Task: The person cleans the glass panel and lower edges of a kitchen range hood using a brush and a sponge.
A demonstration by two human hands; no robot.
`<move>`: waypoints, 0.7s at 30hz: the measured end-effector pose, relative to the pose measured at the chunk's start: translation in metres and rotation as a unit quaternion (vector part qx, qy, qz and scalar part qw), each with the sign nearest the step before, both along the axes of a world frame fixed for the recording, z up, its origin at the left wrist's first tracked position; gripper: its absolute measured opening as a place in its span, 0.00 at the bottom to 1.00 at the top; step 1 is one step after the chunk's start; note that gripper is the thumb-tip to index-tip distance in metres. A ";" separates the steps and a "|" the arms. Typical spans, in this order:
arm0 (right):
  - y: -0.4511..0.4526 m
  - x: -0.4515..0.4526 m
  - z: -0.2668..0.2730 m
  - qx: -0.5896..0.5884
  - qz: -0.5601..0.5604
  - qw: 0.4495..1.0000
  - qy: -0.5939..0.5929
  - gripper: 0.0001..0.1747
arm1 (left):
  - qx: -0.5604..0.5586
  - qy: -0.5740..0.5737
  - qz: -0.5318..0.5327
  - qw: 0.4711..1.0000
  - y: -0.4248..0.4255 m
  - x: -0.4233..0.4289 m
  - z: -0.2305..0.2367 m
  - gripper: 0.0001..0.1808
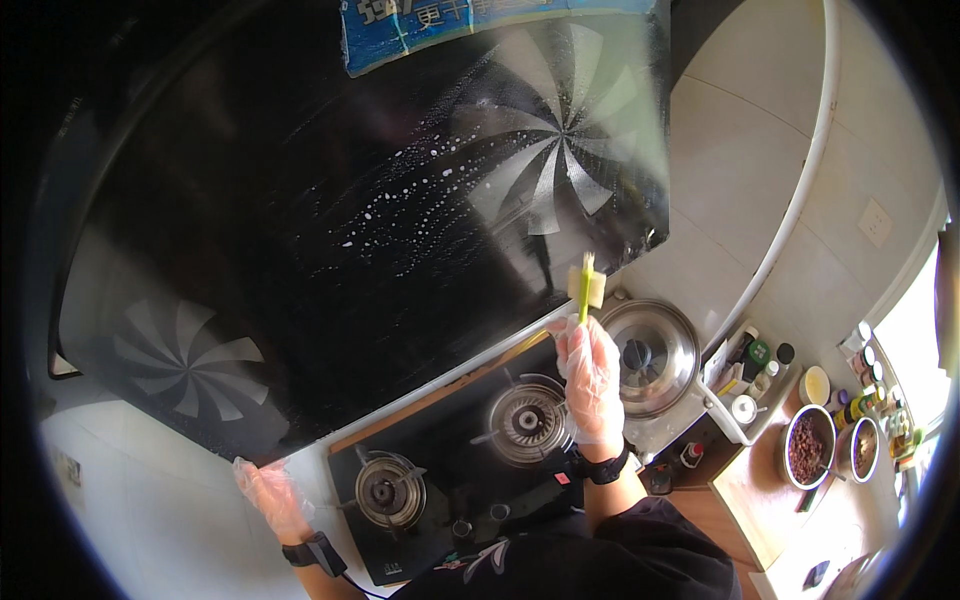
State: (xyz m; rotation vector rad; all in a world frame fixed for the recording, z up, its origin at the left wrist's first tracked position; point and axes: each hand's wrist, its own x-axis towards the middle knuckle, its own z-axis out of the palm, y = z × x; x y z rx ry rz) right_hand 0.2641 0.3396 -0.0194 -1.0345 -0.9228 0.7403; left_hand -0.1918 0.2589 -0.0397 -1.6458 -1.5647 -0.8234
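My right hand [591, 382], in a clear plastic glove, grips a green-handled brush [586, 289] with pale bristles. The brush is upright in view, just below the lower edge of a glossy black range hood panel [300, 315]. White droplets and wet streaks cross the panel near one of its two pinwheel-shaped patterns [562, 135]. My left hand [274, 495], also gloved, is at the panel's lower left corner; its fingers overlap the edge, and whether they grip it cannot be told. Below lies a black gas cooktop [450, 480] with two burners.
A steel pot with a lid [651, 360] stands right of the cooktop. Beyond it, a white rack [724, 412] holds bottles and jars. A wooden board [750, 495] lies near steel bowls [808, 446] of food. More bottles line the window. A curved white pipe [810, 172] runs along the wall.
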 end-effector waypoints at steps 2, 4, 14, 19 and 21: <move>0.001 0.005 0.001 -0.028 -0.063 0.985 -0.159 0.13 | 0.015 0.013 -0.033 0.999 0.000 0.003 0.004 0.32; -0.002 0.004 0.004 -0.071 -0.101 0.956 -0.265 0.11 | 0.008 0.014 -0.034 0.999 0.001 0.003 0.005 0.32; -0.002 0.017 0.003 -0.044 -0.247 0.887 -0.387 0.09 | 0.035 0.042 -0.032 0.998 0.006 -0.002 0.003 0.29; -0.018 -0.013 0.012 -0.028 0.002 0.875 -0.483 0.11 | 0.016 -0.028 -0.091 0.995 0.014 -0.004 0.004 0.23; -0.020 -0.017 0.005 0.098 0.060 0.920 -0.376 0.13 | 0.023 -0.262 -0.103 0.959 0.018 -0.008 -0.006 0.22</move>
